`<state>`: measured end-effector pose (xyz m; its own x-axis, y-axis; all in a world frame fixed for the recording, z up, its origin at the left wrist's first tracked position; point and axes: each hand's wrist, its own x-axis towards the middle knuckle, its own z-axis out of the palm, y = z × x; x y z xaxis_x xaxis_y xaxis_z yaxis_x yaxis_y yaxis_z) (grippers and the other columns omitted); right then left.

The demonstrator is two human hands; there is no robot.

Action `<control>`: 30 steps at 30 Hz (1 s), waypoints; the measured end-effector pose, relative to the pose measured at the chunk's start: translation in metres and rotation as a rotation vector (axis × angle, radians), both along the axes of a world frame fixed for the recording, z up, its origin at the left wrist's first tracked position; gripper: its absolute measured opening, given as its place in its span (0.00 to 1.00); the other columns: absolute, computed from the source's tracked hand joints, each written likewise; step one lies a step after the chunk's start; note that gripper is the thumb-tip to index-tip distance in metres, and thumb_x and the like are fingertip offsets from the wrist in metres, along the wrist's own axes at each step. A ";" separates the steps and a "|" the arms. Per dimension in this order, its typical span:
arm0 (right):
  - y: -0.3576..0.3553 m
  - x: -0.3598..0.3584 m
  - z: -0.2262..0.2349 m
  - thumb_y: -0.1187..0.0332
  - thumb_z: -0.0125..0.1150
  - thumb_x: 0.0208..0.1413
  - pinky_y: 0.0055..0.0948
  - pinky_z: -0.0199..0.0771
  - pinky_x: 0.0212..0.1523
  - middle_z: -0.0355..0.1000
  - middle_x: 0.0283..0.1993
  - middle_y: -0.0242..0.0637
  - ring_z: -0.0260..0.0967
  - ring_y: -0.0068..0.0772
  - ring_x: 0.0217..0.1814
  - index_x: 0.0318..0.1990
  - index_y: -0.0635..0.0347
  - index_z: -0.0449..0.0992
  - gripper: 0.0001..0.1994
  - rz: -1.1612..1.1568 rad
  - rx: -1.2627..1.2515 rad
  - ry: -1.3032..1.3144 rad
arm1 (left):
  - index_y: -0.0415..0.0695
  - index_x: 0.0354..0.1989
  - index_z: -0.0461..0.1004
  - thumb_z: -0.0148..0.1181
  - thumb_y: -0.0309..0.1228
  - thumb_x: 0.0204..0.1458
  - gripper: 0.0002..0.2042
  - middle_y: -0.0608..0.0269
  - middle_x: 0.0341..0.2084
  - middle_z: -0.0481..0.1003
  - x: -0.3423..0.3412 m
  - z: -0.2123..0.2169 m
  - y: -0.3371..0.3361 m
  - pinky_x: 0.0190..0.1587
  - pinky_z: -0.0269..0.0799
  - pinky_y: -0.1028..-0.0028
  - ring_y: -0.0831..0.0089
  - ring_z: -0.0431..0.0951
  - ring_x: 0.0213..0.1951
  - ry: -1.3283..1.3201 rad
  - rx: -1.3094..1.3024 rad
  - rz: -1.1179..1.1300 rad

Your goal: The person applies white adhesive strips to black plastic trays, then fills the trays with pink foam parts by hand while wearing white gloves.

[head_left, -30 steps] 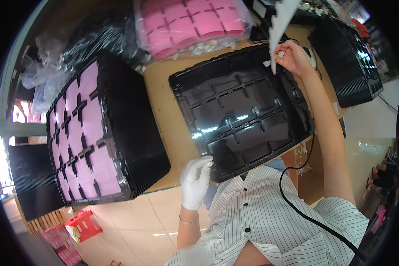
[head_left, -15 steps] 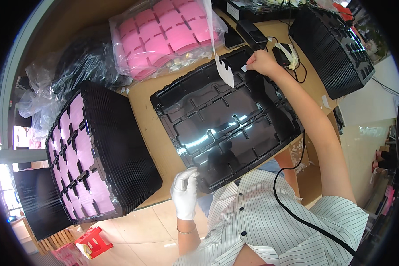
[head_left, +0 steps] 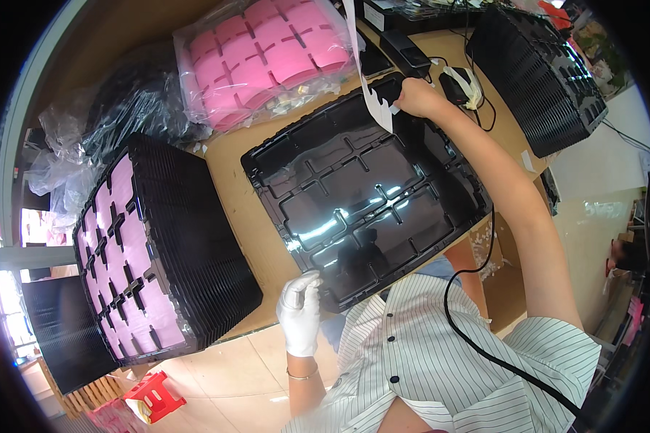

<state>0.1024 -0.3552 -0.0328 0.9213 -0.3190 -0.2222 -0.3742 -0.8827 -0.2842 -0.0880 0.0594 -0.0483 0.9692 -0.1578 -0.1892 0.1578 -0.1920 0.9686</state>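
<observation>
A shiny black plastic tray (head_left: 354, 195) with raised cross-shaped ribs lies on the brown tabletop in front of me. My right hand (head_left: 417, 99), bare, is over its far right corner, pinching a small white piece (head_left: 395, 110) that looks like paper. Beside those fingertips hangs a white paper strip (head_left: 375, 108) with a jagged edge, reaching down over the tray. My left hand (head_left: 299, 312), in a white glove, is at the tray's near left corner with thumb and fingers curled together. Whether it grips the rim or something small, I cannot make out.
On the left stands a tall stack of black trays (head_left: 195, 238) topped with a pink sheet (head_left: 115, 252). Bagged pink sheets (head_left: 267, 50) lie behind the tray. Another black tray stack (head_left: 538, 86) is at far right, near cables and a black box (head_left: 404, 52). A black cord (head_left: 448, 303) crosses my front.
My right hand has shifted slightly left with the white piece, and the hanging strip's end now sits closer to its fingertips. My left hand stays at the tray corner.
</observation>
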 end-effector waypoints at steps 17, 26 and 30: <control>-0.110 -0.248 0.013 0.71 0.60 0.58 0.14 0.61 0.32 0.65 0.33 0.24 0.61 0.14 0.33 0.39 0.55 0.68 0.06 -0.228 1.201 -0.713 | 0.41 0.42 0.77 0.56 0.17 0.57 0.08 0.60 0.40 0.77 -0.002 -0.006 -0.005 0.44 0.74 0.77 0.75 0.78 0.40 -0.182 0.094 -0.007; -0.112 -0.361 -0.012 0.66 0.59 0.59 0.34 0.75 0.43 0.76 0.41 0.46 0.75 0.45 0.45 0.41 0.64 0.77 0.10 -0.600 -0.532 -0.111 | 0.46 0.43 0.76 0.62 0.19 0.49 0.13 0.59 0.41 0.75 0.024 0.013 -0.021 0.49 0.69 0.64 0.59 0.73 0.45 -0.582 0.536 -0.163; -0.018 -0.164 0.054 0.75 0.62 0.56 0.31 0.74 0.45 0.76 0.40 0.42 0.75 0.39 0.43 0.39 0.64 0.78 0.05 0.024 0.019 -0.861 | 0.47 0.43 0.76 0.62 0.22 0.50 0.12 0.59 0.38 0.76 0.083 0.039 -0.060 0.47 0.69 0.63 0.58 0.74 0.42 -0.891 0.502 -0.157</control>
